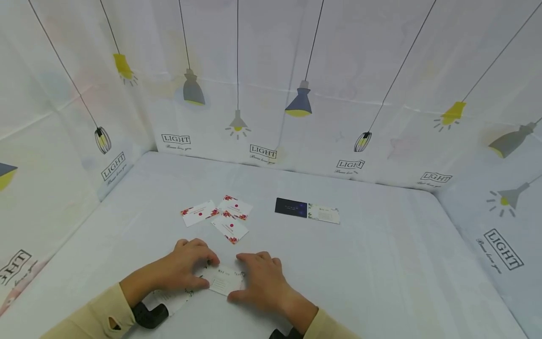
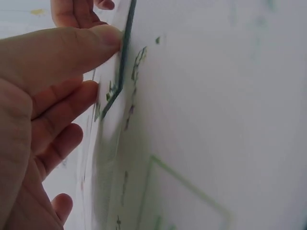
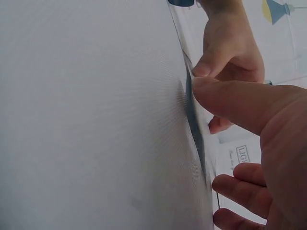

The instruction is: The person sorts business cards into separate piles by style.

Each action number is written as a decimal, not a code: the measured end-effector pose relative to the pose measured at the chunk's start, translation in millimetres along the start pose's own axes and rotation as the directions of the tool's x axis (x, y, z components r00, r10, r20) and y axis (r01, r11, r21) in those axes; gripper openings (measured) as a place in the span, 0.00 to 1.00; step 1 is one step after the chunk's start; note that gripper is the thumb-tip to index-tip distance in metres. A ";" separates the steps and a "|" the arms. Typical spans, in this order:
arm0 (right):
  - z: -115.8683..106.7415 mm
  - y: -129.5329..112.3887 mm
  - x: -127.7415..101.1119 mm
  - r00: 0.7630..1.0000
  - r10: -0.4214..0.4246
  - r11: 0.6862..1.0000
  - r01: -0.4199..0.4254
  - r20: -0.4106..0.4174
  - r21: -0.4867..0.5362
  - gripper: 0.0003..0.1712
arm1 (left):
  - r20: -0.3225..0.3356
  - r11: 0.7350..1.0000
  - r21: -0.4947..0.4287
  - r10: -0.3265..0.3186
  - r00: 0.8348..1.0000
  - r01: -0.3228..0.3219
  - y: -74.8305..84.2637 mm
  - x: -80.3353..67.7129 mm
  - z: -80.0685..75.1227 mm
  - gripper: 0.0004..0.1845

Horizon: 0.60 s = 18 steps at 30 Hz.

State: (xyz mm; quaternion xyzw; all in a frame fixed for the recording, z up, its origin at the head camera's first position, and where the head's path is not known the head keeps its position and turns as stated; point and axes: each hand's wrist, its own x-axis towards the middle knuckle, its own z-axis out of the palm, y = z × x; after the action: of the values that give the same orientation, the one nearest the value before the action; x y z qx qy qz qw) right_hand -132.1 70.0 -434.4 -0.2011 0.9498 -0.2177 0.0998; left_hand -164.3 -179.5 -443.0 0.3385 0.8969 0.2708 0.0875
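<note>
in the lower middle of the head view, the left hand (image 1: 186, 268) and the right hand (image 1: 262, 282) both pinch a white business card (image 1: 223, 279) with green print, flat on the white table (image 1: 381, 263). above it lie three red-flowered cards (image 1: 220, 214); to the upper right a dark card (image 1: 290, 207) touches a pale card (image 1: 323, 213).

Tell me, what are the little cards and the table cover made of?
The card pinched between the left hand and right hand looks like thin printed card stock, matte: flat, sharp-edged, slightly bowed in the wrist views. The table cover seems a soft white fabric or plastic sheet, with faint creases.
</note>
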 end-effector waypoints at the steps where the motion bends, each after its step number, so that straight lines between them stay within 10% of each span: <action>1: 0.1 -0.4 -0.2 1.000 -0.004 1.000 0.004 0.000 -0.002 0.46 | -0.006 1.000 -0.001 0.001 1.000 -0.001 -0.2 0.5 0.4 0.20; 18: -10.7 18.4 -3.5 0.975 -0.078 0.982 0.111 -0.206 0.154 0.36 | -0.196 0.998 -0.058 0.009 0.981 -0.021 8.0 13.1 5.2 0.32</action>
State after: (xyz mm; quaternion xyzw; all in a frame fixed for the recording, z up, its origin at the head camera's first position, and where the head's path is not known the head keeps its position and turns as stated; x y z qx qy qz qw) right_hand -138.2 90.6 -432.9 -0.2144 0.9231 -0.3189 0.0100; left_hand -168.0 -163.8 -442.7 0.3143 0.8900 0.3302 0.0071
